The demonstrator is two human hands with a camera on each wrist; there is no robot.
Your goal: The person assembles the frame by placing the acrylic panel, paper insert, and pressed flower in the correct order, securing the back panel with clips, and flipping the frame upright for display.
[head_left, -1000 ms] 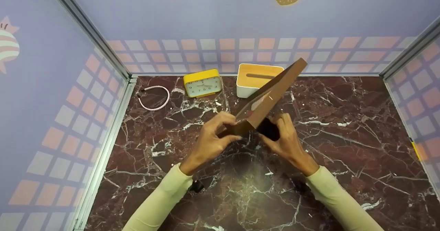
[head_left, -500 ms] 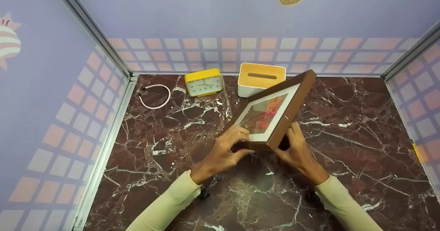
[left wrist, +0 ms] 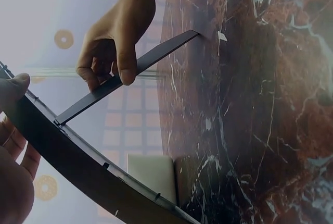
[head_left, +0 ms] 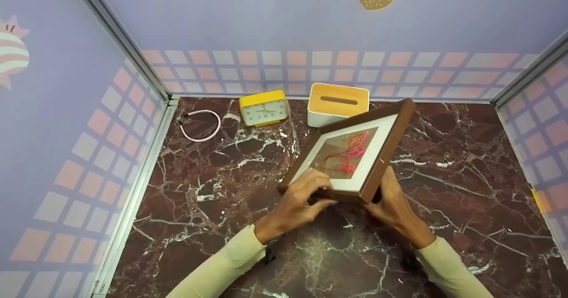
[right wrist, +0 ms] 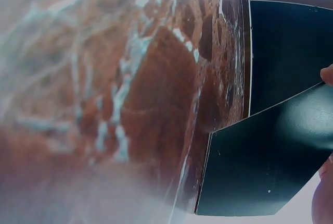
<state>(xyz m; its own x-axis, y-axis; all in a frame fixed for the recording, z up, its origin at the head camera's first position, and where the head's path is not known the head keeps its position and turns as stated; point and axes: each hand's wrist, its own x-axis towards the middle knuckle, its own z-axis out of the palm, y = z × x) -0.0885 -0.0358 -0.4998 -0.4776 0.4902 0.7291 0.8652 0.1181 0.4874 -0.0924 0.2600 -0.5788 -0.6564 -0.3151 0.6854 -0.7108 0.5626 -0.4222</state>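
Observation:
A brown picture frame [head_left: 390,149] with a white mat and pink-red flowers leans in the air over the marble table, its picture side toward the head camera. My left hand [head_left: 295,202] grips its lower edge, thumb below and fingers over the front. Behind the frame, my right hand [head_left: 395,207] pinches the dark flat stand leg [left wrist: 161,49], which sticks out from the back in the left wrist view. The right wrist view shows the leg's broad dark face [right wrist: 250,166] angled away from the dark backing [right wrist: 291,52]. Part of the right hand is hidden by the frame in the head view.
Behind the frame stands a white tissue box [head_left: 317,118] with a wooden lid, partly covered by it. A yellow alarm clock [head_left: 264,108] and a pale headband [head_left: 217,127] are on the table [head_left: 199,240] to the left. Patterned walls enclose the back and sides.
Both hands have moved right and toward me with the frame. The frame has turned from nearly edge-on, so its picture now shows and the tissue box is less covered.

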